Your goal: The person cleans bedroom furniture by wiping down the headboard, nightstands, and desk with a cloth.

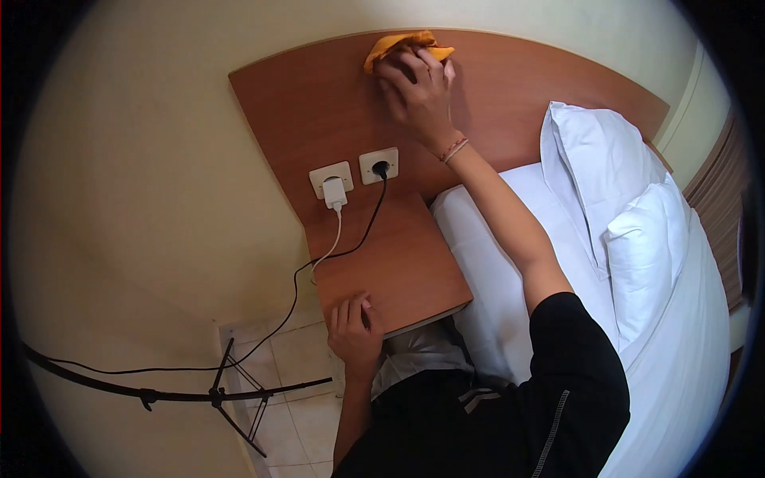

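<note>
High on the brown wooden headboard (311, 103), my right hand (422, 95) presses an orange cloth (390, 48) against the panel near its top edge. The fingers are bent over the cloth and partly hide it. My left hand (356, 334) rests at the front left corner of the bedside table (390, 271), its fingers loosely bent and slightly apart. Nothing shows in that hand. Below my right hand, two white wall sockets are set in the headboard. One socket (319, 172) holds a white charger (335, 193); the other socket (390, 158) holds a black plug (382, 169).
A white cable (338, 235) and a black cable (368, 231) run down across the bedside table. On the right is a bed with white sheets (494, 263) and white pillows (594, 159). A black folding stand (239, 394) stands at the lower left on the tiled floor (299, 422).
</note>
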Demonstrator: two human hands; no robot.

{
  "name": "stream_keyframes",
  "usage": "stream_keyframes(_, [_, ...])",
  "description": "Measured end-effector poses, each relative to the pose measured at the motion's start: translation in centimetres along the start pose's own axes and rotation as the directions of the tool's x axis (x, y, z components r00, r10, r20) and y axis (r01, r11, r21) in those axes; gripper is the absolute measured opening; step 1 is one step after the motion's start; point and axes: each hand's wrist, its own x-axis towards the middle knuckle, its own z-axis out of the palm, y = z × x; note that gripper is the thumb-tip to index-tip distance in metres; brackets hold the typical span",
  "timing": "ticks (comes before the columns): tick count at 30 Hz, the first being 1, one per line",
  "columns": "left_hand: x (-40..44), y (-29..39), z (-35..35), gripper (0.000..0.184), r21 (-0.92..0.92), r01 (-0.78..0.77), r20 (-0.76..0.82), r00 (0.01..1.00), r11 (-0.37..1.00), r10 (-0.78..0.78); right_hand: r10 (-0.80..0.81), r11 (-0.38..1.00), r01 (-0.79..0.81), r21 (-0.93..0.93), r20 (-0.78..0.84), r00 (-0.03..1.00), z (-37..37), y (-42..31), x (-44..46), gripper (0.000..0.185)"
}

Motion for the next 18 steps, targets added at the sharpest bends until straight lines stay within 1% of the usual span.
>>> stream_keyframes(1, [0.0,0.0,0.0,0.017,-0.001,-0.006,-0.006,1.000,1.000,0.006,-0.019,0.997,0.018,-0.072,-0.004,1.000,-0.7,0.1,0.3,0.048])
stream_keyframes(4, [-0.2,-0.3,-0.2,0.018,0.009,-0.017,0.022,1.000,1.000,0.016,0.167,0.983,-0.167,-0.079,-0.007,0.986,-2.9,0.0,1.0,0.055])
stream_keyframes(5, [-0.2,-0.3,-0.2,0.018,0.013,-0.013,0.036,0.999,1.000,0.012,0.231,0.968,-0.228,-0.109,0.016,0.973,-3.2,0.5,0.9,0.062])
stream_keyframes(8, [-0.1,-0.2,-0.3,0.019,-0.001,-0.032,0.018,0.999,0.999,0.032,0.209,0.971,-0.203,-0.128,0.033,0.977,-4.9,0.5,1.4,0.053])
stream_keyframes(11, [-0.2,-0.5,-0.2,0.019,-0.009,-0.057,0.005,0.998,0.998,0.057,0.155,0.975,-0.144,-0.167,0.052,0.987,-5.9,0.8,1.7,0.043])
stream_keyframes(14, [-0.2,-0.1,-0.5,0.019,-0.015,-0.009,0.034,0.999,1.000,0.010,0.173,0.976,-0.168,-0.137,0.023,0.985,-5.8,1.8,2.2,0.037])
stream_keyframes(18, [-0.4,-0.4,-0.3,0.020,-0.012,-0.005,0.039,0.999,1.000,0.005,0.214,0.971,-0.226,0.080,0.130,0.968,-5.0,3.2,2.2,0.033])
